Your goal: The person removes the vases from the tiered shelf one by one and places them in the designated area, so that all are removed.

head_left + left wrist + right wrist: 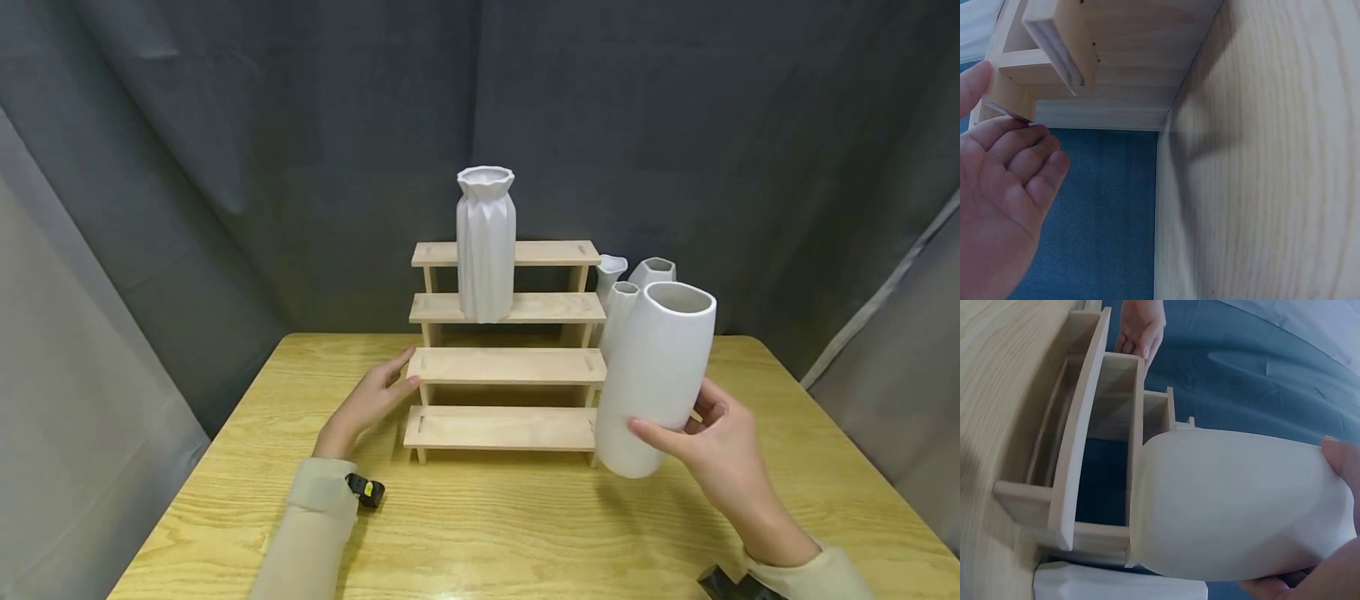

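Observation:
My right hand (723, 450) grips a tall smooth white vase (660, 375), thumb on its near side. The vase is tilted and raised in front of the right end of a wooden four-step stand (506, 429). In the right wrist view, the vase's rounded base (1154, 506) points toward the steps. My left hand (367, 404) holds the left end of the stand's second-lowest step, the thumb at its front corner and the fingers behind. A pleated white vase (486, 250) stands upright on the second step from the top.
Several other white vases, one with a hexagonal mouth (654, 266), stand at the right behind the held vase, which partly hides them. The stand rests on a yellow wood-grain table (480, 525). Dark grey curtains (337, 167) hang behind the table.

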A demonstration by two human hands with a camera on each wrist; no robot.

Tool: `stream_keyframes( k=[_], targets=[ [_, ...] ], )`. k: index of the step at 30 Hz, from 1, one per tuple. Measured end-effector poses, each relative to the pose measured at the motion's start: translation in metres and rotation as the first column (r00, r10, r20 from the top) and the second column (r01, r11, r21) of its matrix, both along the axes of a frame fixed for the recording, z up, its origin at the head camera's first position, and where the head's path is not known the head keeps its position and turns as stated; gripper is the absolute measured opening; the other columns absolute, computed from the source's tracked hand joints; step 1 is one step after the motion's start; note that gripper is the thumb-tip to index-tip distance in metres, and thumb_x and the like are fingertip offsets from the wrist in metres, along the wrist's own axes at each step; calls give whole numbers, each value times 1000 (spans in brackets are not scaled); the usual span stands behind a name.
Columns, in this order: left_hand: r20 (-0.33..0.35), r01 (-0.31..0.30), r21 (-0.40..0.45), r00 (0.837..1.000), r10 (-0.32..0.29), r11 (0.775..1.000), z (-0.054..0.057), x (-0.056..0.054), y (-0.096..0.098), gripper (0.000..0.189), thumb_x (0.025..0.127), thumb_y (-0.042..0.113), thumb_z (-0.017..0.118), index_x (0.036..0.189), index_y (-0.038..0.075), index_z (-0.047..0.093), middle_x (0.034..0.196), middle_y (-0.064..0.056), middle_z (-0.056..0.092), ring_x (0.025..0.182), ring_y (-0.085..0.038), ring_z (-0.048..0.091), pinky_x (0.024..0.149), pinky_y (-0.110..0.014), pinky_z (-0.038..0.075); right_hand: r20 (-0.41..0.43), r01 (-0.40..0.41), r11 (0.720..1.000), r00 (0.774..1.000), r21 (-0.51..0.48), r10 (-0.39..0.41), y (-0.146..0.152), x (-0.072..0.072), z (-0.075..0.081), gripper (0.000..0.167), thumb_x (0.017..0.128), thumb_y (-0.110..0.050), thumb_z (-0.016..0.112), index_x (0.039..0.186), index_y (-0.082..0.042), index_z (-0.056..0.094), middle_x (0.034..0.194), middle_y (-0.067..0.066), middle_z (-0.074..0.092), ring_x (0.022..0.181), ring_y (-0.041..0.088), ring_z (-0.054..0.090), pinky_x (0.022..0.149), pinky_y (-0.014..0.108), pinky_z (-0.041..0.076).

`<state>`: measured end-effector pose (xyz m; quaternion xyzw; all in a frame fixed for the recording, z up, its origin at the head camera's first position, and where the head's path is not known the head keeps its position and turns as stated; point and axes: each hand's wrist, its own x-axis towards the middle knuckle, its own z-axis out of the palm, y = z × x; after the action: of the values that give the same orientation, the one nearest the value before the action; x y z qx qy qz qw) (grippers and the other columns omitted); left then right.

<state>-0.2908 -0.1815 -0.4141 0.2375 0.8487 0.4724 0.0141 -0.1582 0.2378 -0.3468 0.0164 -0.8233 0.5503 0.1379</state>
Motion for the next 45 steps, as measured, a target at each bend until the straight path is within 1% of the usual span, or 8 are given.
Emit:
stream_keyframes(
  k=[2,5,12,15,26,31,36,45],
  targets=[
    [-3,2,-7,1000,-2,1000,6,5,1,60,105,18,52,153,-4,24,157,-24,23,141,-43,27,116,-49,25,-6,12,1000,1000,14,-12,4,1,-2,73,78,-21,87,140,-7,51,127,9,58,102,12,63,78,20,55],
    [-4,3,-3,1000,-3,1000,8,7,2,59,105,17,51,153,-4,24,157,-24,23,141,-42,27,116,-49,24,-15,39,999,999,33,-39,9,0,-5,73,78,-21,87,140,-6,52,125,9,60,100,10,63,77,19,55],
    [0,4,3,1000,-4,1000,8,7,3,60,105,18,51,154,-3,24,158,-23,22,142,-43,26,116,-50,24,-18,119,989,993,90,-118,23,-6,-14,77,77,-27,87,141,-5,50,127,11,58,102,6,59,76,13,52],
    [4,4,4,1000,-4,1000,8,7,3,60,105,18,51,154,-3,24,158,-24,22,142,-43,26,116,-50,24,-10,143,985,990,93,-142,28,-10,-18,79,77,-29,87,142,-4,49,129,13,57,103,6,57,76,11,51],
    [3,-1,0,1000,1,1000,8,7,2,59,105,18,51,154,-2,25,158,-22,23,142,-41,25,116,-49,24,37,217,974,975,68,-219,43,-35,-35,85,76,-35,87,145,-6,47,135,15,54,113,15,54,80,9,47],
    [5,1,3,1000,-1,1000,7,7,2,60,105,18,51,154,-1,24,158,-23,22,142,-42,25,116,-50,24,48,248,966,967,70,-252,49,-46,-42,87,75,-38,87,147,-10,46,137,13,54,117,18,53,85,15,50],
    [7,3,7,1000,-3,1000,6,6,3,60,105,17,51,154,-2,23,158,-24,21,142,-42,24,116,-51,23,23,283,957,958,69,-285,54,-57,-50,85,74,-39,87,145,-10,49,135,12,56,114,18,54,86,18,50],
    [14,2,4,1000,-2,1000,8,7,3,60,105,18,51,154,-2,23,158,-22,21,142,-42,25,116,-51,23,2,319,948,948,4,-319,57,-79,-68,83,72,-39,89,141,-13,53,132,6,59,113,16,55,82,13,48]
  ],
)
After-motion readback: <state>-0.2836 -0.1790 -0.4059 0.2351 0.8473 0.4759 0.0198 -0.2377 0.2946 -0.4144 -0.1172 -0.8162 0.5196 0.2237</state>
